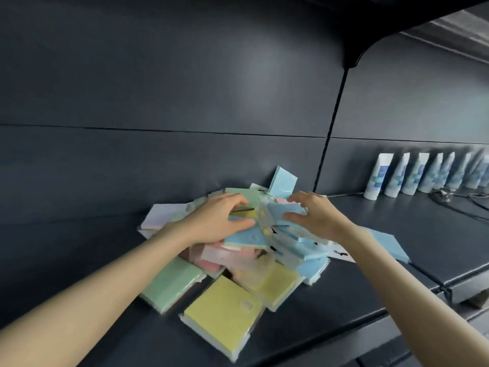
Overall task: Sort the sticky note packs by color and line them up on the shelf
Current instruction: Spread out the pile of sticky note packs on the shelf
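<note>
Both hands in, mid-frame.
My left hand (217, 221) clutches the pile of sticky note packs (267, 284) on the shelf (383, 215); my right hand (315, 215) pinches a blue pack (287, 209) on top.

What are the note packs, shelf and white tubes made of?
The sticky note packs look like pastel paper blocks in clear glossy film, shown by shiny crinkled edges. The shelf is likely painted metal, matte dark grey, with panel seams. The white tubes are probably smooth plastic, but blurred.
</note>
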Available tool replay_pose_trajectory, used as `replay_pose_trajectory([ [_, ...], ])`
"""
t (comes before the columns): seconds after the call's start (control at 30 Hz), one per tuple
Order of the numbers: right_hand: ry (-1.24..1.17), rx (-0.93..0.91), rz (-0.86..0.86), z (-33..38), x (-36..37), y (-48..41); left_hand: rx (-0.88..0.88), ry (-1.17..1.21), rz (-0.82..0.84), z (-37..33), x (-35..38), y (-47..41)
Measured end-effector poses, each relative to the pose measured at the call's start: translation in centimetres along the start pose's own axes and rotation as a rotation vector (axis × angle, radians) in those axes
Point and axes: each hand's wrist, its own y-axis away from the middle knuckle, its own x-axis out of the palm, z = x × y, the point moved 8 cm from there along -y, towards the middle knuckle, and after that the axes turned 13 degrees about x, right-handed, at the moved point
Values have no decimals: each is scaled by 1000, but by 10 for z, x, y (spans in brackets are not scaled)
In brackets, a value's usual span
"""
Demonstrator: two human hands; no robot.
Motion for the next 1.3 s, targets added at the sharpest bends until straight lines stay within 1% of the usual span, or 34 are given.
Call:
replay_pose_trajectory([
  [0.1,-65,-55,59,-11,-1,-11,-84,-33,-20,-6,9,-2],
  [0.2,-65,-101,127,-18,3,-18,-181,-56,-45,-12,12,-6],
  [0.3,-92,-92,204,-27,9,-23,-280,-104,-5,-15,17,-17],
  [0.4,-154,-58,277,-36,17,-28,-368,-35,50,-13,31,-27],
  [0.47,-211,-51,291,-39,23,-32,-395,-16,60,-14,40,-32],
  [0.6,-452,-72,284,-41,25,-36,-394,114,-58,-17,46,-41],
  [0.7,-558,-114,274,-40,23,-37,-407,213,-131,-15,48,-45],
  [0.8,-682,-145,266,-37,21,-34,-413,395,-203,-15,52,-46],
  [0.87,-756,-160,276,-35,20,-31,-422,522,-282,-14,52,-44],
  [0.93,-804,-167,298,-35,17,-29,-433,570,-352,-12,47,-43],
  [1.03,-778,-146,408,-36,18,-27,-430,574,-412,-7,40,-40],
  [1.1,-640,-125,461,-39,21,-24,-431,529,-454,-3,34,-36],
  [1.2,-409,-113,437,-46,18,-24,-449,525,-524,-1,28,-28],
  [1.23,-378,-110,427,-48,17,-24,-448,544,-542,-2,27,-27],
  [1.3,-391,-99,417,-49,15,-23,-433,579,-582,-7,23,-24],
])
